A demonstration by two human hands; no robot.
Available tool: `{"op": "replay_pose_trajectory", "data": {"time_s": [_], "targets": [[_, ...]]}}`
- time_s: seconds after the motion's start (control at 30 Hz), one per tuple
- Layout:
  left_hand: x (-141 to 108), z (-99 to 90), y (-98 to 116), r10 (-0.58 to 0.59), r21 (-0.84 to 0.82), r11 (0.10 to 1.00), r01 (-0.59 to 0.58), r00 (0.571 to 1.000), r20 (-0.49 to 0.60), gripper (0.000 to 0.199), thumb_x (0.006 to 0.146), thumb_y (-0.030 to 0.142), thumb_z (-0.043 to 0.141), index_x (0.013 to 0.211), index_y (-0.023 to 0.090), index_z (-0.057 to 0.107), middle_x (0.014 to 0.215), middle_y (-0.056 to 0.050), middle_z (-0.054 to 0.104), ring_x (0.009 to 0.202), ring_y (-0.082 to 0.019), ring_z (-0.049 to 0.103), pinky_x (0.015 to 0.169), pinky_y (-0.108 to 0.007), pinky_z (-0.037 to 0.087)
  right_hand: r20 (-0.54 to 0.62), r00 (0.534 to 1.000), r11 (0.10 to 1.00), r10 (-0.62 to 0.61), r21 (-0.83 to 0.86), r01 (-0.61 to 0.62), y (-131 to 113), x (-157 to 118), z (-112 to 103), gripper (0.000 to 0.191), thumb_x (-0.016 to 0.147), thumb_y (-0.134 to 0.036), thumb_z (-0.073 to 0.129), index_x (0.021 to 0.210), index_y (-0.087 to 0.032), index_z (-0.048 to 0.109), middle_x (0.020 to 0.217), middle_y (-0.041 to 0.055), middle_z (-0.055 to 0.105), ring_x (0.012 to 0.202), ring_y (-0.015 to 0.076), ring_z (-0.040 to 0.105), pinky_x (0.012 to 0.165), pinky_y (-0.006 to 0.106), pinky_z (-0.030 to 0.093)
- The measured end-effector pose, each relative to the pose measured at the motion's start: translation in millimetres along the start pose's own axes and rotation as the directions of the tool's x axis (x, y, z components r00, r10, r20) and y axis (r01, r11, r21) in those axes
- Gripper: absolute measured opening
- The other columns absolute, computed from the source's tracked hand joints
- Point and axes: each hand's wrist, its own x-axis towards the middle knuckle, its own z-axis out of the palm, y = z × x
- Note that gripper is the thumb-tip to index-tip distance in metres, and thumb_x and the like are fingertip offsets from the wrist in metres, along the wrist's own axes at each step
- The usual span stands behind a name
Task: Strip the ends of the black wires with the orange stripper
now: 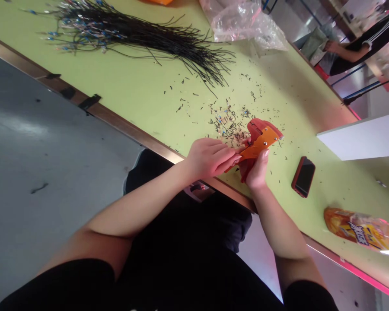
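My right hand [258, 171] is wrapped round the handles of an orange and red hand tool [262, 140], held over the table's near edge. Close against the tool's left side is my left hand [212, 157], its fingers pressed together near the jaws; what they pinch, if anything, is too small to make out. Small black and blue scraps [228, 125] lie scattered on the green table [142, 95] just beyond my hands. A large bundle of black wires [142, 36] with blue and silvery ends at its left lies further back.
A red-cased phone [304, 177] and an orange snack bag [359, 229] lie to the right. A white panel [363, 136] stands at the right. Clear plastic bags [246, 26] rest at the back. Beyond the table sits another person [353, 52].
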Motion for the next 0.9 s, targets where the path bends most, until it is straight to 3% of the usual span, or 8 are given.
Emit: {"op": "replay_pose_trajectory", "data": {"time_s": [0.23, 0.47, 0.6, 0.67, 0.73, 0.8, 0.9], "targets": [[0.7, -0.5, 0.6, 0.009, -0.028, 1.000, -0.010, 1.000, -0.030, 0.010, 0.106, 0.025, 0.062, 0.097, 0.025, 0.065, 0.060, 0.006, 0.061, 0.049, -0.011, 0.052, 0.051, -0.027, 0.035, -0.070, 0.997, 1.000, -0.013, -0.024, 0.011, 3.2, -0.6, -0.8, 0.066, 0.087, -0.092, 0.056, 0.098, -0.028, 0.066, 0.074, 0.0064, 0.063, 0.078, 0.0310, 0.072, 0.053, 0.041, 0.059], [-0.4, -0.8, 1.2, -0.002, 0.009, 1.000, 0.002, 1.000, -0.013, 0.014, 0.107, 0.029, 0.061, 0.095, 0.024, 0.066, 0.057, 0.006, 0.059, 0.049, -0.011, 0.052, 0.052, -0.027, 0.034, 0.042, 0.999, 0.982, -0.024, -0.185, 0.031, 2.8, -0.1, -2.6, 0.074, 0.094, -0.093, 0.042, 0.061, -0.027, 0.053, 0.054, 0.0057, 0.049, 0.069, 0.0301, 0.068, 0.053, 0.043, 0.057], [-0.8, -0.6, 1.8, -0.008, -0.020, 1.000, 0.008, 1.000, -0.023, 0.025, 0.107, 0.027, 0.062, 0.082, 0.023, 0.060, 0.056, 0.006, 0.057, 0.049, -0.010, 0.049, 0.052, -0.027, 0.033, -0.026, 0.999, 0.994, -0.044, -0.102, 0.041, -0.3, 1.9, -0.7, 0.066, 0.094, -0.090, 0.050, 0.071, -0.029, 0.056, 0.052, 0.0014, 0.044, 0.065, 0.0297, 0.067, 0.054, 0.043, 0.057], [-0.8, -2.4, 0.6, -0.083, -0.056, 0.995, 0.083, 0.997, 0.009, 0.031, 0.108, 0.029, 0.059, 0.078, 0.022, 0.060, 0.057, 0.005, 0.057, 0.049, -0.010, 0.049, 0.052, -0.026, 0.034, -0.053, 0.998, 1.000, -0.031, 0.000, 0.031, -6.5, 4.2, -1.6, 0.059, 0.094, -0.088, 0.054, 0.088, -0.030, 0.062, 0.055, -0.0017, 0.046, 0.061, 0.0269, 0.065, 0.057, 0.044, 0.059], [-0.3, -5.9, -1.4, -0.229, -0.103, 0.967, 0.234, 0.972, 0.057, 0.038, 0.112, 0.033, 0.052, 0.077, 0.021, 0.062, 0.058, 0.004, 0.059, 0.051, -0.010, 0.052, 0.053, -0.024, 0.037, -0.025, 1.000, 0.995, 0.014, 0.096, -0.011, -15.5, 6.0, -4.5, 0.060, 0.093, -0.089, 0.053, 0.101, -0.031, 0.063, 0.060, -0.0023, 0.051, 0.057, 0.0240, 0.062, 0.060, 0.045, 0.061], [0.6, -9.8, -3.6, -0.376, -0.166, 0.907, 0.386, 0.922, 0.089, 0.044, 0.114, 0.037, 0.046, 0.078, 0.020, 0.065, 0.061, 0.002, 0.062, 0.054, -0.010, 0.057, 0.055, -0.023, 0.039, 0.043, 0.997, 0.984, 0.069, 0.161, -0.075, -24.4, 6.3, -8.8, 0.066, 0.092, -0.092, 0.050, 0.100, -0.029, 0.064, 0.061, -0.0016, 0.055, 0.053, 0.0219, 0.059, 0.061, 0.045, 0.062], [0.7, -12.9, -6.4, -0.496, -0.314, 0.807, 0.501, 0.862, 0.102, 0.047, 0.115, 0.045, 0.043, 0.087, 0.019, 0.070, 0.067, 0.000, 0.068, 0.054, -0.009, 0.057, 0.054, -0.022, 0.041, 0.179, 0.970, 0.961, 0.167, 0.191, -0.201, -32.2, 5.0, -14.2, 0.073, 0.087, -0.097, 0.050, 0.100, -0.027, 0.064, 0.063, -0.0007, 0.061, 0.053, 0.0214, 0.059, 0.061, 0.044, 0.062]]}}
